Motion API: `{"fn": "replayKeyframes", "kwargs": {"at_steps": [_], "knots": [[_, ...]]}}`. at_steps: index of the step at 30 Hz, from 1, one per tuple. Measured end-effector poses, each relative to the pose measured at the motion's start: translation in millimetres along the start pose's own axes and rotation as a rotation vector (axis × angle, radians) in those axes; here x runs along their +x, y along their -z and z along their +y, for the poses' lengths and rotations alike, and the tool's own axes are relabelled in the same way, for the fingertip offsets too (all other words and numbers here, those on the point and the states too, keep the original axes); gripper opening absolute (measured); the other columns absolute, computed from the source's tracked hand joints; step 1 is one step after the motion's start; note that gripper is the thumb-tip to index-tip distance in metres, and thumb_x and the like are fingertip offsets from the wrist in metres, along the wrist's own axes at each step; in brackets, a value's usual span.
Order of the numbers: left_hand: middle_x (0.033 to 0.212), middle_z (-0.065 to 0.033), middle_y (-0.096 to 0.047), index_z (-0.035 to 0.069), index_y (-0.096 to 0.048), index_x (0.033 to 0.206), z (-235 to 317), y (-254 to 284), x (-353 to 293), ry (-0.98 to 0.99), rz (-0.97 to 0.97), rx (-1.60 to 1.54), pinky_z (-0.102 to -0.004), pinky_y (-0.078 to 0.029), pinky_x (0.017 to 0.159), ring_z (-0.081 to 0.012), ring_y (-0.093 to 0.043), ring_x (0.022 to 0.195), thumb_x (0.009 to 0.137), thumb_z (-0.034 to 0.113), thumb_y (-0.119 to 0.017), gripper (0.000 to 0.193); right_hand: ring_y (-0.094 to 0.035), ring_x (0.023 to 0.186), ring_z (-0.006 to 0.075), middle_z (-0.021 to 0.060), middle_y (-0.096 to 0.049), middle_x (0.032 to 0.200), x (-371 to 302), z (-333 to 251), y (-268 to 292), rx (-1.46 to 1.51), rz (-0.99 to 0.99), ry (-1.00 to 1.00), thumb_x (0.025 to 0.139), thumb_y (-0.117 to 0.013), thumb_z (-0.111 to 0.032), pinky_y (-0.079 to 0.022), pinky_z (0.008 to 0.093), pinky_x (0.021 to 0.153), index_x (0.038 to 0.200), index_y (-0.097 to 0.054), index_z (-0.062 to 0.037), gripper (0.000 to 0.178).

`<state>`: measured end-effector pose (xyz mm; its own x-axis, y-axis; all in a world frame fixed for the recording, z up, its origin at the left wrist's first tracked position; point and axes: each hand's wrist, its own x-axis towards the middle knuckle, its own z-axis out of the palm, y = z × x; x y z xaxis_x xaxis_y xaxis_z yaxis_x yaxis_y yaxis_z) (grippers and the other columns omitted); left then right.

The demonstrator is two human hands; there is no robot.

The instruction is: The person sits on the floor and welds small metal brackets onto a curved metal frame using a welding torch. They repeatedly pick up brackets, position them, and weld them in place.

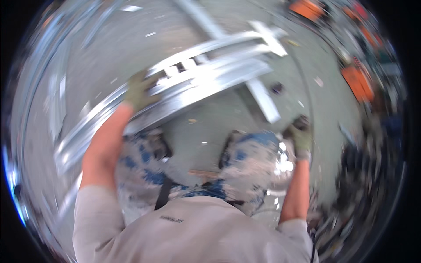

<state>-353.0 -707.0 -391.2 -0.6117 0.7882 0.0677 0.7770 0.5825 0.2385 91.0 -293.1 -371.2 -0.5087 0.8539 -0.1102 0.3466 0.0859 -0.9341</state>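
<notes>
A long, shiny metal channel with rectangular cutouts lies at a slant in front of my knees. My left hand, in an olive work glove, grips the upper part of this channel left of the cutouts, its fingers bent over the metal. Off to the right, beside my right knee, my right hand wears a similar glove. Its fingers look curled around something dark, which blur keeps me from making out. A flat metal strip sticks out from beneath the channel toward me.
Another metal bar runs away at the far side. Long metal profiles lie along the left. Orange tools or cases and a dark cable are on the right. A small dark round object sits on the floor.
</notes>
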Motion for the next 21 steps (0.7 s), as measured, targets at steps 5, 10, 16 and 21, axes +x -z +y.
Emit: {"fn": "replayKeyframes", "kwargs": {"at_steps": [5,10,16,21], "knots": [[0.168,-0.0299,-0.041,0.02,-0.062,0.153,-25,-13,-16,-0.017,0.013,0.009,-0.0545,-0.039,0.124,-0.0485,-0.045,0.15,0.077,0.034,-0.088,0.081,-0.075,0.082,0.022,0.0136,-0.076,0.099,-35,45,33,-0.133,0.017,-0.411,0.078,-0.087,-0.016,-0.062,0.0363,0.07,0.117,-0.066,0.0021,0.047],[0.171,-0.0266,-0.037,0.019,-0.055,0.158,-27,-12,-7,-0.032,-0.026,0.019,-0.053,-0.036,0.126,-0.0474,-0.041,0.153,0.083,0.038,-0.086,0.084,-0.075,0.095,0.0241,0.0152,-0.078,0.108,-114,124,80,-0.1,0.256,-0.457,0.072,-0.092,-0.017,-0.06,0.0391,0.088,0.126,-0.068,0.0024,0.062],[0.172,-0.0285,-0.034,0.015,-0.053,0.16,-59,-7,-9,0.005,-0.045,-0.076,-0.0506,-0.044,0.122,-0.0445,-0.047,0.151,0.082,0.032,-0.088,0.086,-0.077,0.09,0.0261,0.0182,-0.078,0.107,-183,171,127,-0.036,0.53,-0.754,0.074,-0.093,-0.022,-0.062,0.0396,0.078,0.118,-0.073,0.0056,0.057],[0.171,-0.029,-0.034,0.011,-0.053,0.159,-62,-6,1,0.041,-0.083,-0.204,-0.0473,-0.047,0.12,-0.04,-0.053,0.148,0.079,0.03,-0.091,0.091,-0.077,0.106,0.0346,0.0232,-0.078,0.121,-243,229,210,-0.427,0.653,-0.897,0.077,-0.088,-0.029,-0.06,0.0442,0.095,0.13,-0.07,0.0032,0.065]]}}
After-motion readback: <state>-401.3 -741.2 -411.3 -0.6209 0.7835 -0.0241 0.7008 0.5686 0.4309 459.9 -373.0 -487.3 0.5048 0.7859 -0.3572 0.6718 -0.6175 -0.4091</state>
